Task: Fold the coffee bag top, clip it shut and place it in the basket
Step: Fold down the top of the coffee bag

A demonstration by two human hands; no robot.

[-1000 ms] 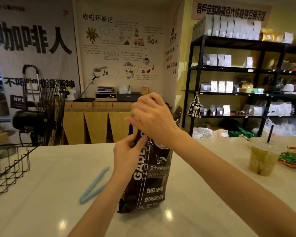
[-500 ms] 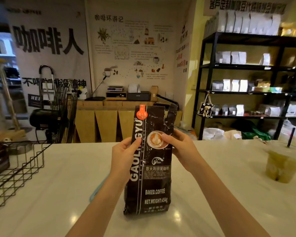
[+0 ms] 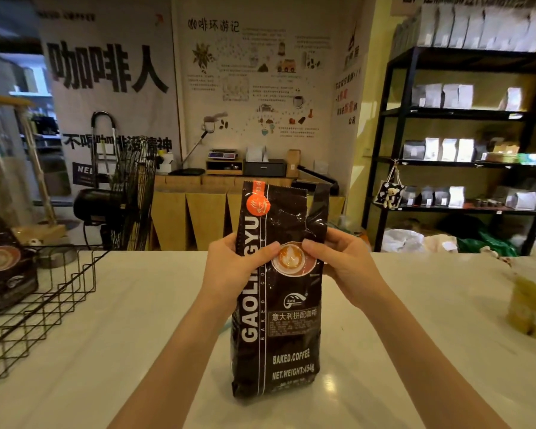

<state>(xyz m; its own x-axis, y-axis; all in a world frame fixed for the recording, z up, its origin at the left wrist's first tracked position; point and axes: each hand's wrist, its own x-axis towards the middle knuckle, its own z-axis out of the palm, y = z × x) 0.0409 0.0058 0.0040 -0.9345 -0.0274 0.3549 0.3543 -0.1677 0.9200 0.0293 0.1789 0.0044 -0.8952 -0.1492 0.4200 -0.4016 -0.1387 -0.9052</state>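
Observation:
A tall black coffee bag (image 3: 288,345) with white lettering stands upright on the white counter (image 3: 136,351), its top unfolded and straight up. My left hand (image 3: 232,267) grips its left side at mid-height, thumb across the front. My right hand (image 3: 338,261) grips the right side, thumb on the printed cup picture. A black wire basket (image 3: 44,305) sits at the counter's left edge with another dark coffee bag (image 3: 3,261) inside it. Only a sliver of the light blue clip (image 3: 225,328) shows behind my left wrist.
A clear plastic cup of greenish drink (image 3: 529,305) stands on the counter at the right. Behind the counter are a black fan (image 3: 127,196), a wooden cabinet (image 3: 205,218) and black shelves (image 3: 464,162) with bags.
One second ago my right hand pressed down on the bag's top. It has since come down to the bag's right side, the top stands up straight, and the view has shifted left.

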